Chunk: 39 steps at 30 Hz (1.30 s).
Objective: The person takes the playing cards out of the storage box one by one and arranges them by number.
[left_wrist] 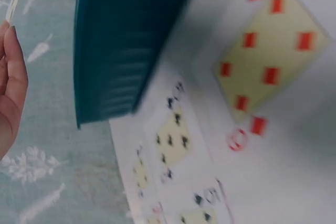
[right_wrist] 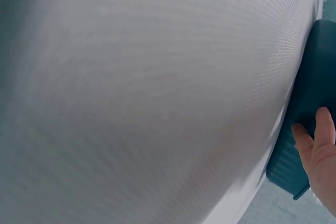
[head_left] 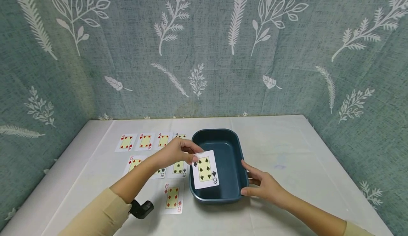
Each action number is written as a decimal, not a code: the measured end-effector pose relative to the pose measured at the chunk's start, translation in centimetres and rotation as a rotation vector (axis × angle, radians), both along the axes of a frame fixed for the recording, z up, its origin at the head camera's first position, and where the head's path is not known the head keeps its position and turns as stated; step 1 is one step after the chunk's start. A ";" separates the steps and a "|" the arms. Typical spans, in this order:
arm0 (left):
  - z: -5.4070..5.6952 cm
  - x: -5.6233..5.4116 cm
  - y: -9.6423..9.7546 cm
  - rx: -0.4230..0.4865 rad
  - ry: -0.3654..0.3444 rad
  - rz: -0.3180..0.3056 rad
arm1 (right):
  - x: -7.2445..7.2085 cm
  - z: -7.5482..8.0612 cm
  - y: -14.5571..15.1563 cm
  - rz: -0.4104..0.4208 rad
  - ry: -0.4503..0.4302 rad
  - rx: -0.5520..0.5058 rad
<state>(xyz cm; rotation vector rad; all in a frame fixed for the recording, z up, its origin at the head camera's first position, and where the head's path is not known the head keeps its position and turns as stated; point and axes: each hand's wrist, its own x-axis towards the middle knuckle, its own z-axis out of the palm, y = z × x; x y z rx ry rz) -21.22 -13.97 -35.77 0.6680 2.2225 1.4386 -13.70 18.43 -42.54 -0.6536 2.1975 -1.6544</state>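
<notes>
In the head view my left hand (head_left: 178,151) pinches a six of spades playing card (head_left: 204,181) by its upper left corner. The card faces up over the left part of a dark teal plastic bin (head_left: 214,137). My right hand (head_left: 266,186) holds the bin's right side, with the thumb and index finger at the rim and other fingers against the outer wall. In the right wrist view two fingers (right_wrist: 324,127) lie on that wall. The left wrist view catches the held card edge-on, above the left hand (left_wrist: 13,85).
Face-up cards lie in rows left of the bin: several fours (head_left: 145,141) at the back, fives (head_left: 178,168) in the middle, partly behind the left arm, and a six of diamonds (head_left: 173,198) in front. A white cloth (head_left: 287,158) covers the table; patterned fabric (head_left: 204,59) surrounds it.
</notes>
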 end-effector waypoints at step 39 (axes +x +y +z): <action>-3.2 4.7 -13.2 -0.017 -0.027 -0.002 | -0.2 -0.2 0.0 0.009 0.001 -0.006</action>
